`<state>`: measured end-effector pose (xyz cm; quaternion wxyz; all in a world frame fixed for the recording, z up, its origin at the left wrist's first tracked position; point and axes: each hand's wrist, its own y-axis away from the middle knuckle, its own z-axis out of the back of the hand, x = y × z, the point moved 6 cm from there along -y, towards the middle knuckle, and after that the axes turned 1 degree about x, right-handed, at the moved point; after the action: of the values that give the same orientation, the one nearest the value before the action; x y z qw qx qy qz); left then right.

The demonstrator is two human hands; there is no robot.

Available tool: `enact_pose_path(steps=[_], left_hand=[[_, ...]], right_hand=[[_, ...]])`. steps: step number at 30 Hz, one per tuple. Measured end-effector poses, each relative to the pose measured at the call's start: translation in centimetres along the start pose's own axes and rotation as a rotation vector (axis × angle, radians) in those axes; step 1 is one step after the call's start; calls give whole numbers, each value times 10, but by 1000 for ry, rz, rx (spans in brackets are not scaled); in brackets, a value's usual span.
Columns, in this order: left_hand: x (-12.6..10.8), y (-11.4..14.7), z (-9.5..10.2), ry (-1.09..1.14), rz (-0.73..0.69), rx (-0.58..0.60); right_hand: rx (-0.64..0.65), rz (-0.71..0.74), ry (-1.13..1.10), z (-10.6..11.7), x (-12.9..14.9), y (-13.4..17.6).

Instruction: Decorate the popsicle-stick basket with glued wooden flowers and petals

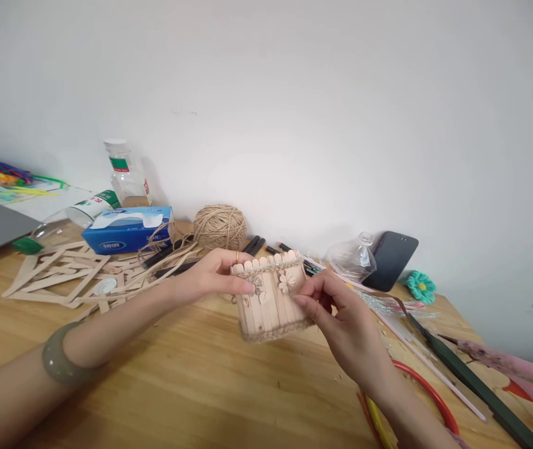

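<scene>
A small container made of wooden craft sticks is held up over the wooden table, slightly tilted. Twine runs along its top and bottom edges, and wooden flower shapes sit on its front. My left hand grips its upper left side, thumb on the front and the other fingers behind. At the right side, my right hand has its thumb and fingers closed together against the container's edge. Whether a small piece lies between those fingertips is hidden.
Behind are a twine ball, a blue tissue box and loose craft sticks. Rightward lie a phone, a clear bottle, a teal flower, dark green tweezers, a pink glue gun and red-handled scissors.
</scene>
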<state>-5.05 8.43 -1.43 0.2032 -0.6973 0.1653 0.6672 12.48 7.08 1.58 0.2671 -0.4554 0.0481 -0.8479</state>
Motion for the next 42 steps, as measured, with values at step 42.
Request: enact_pose_path(steps=[42], left_hand=[[-6,2,-9,-64,-109,167]], right_hand=[[22,102,90,14,20,5]])
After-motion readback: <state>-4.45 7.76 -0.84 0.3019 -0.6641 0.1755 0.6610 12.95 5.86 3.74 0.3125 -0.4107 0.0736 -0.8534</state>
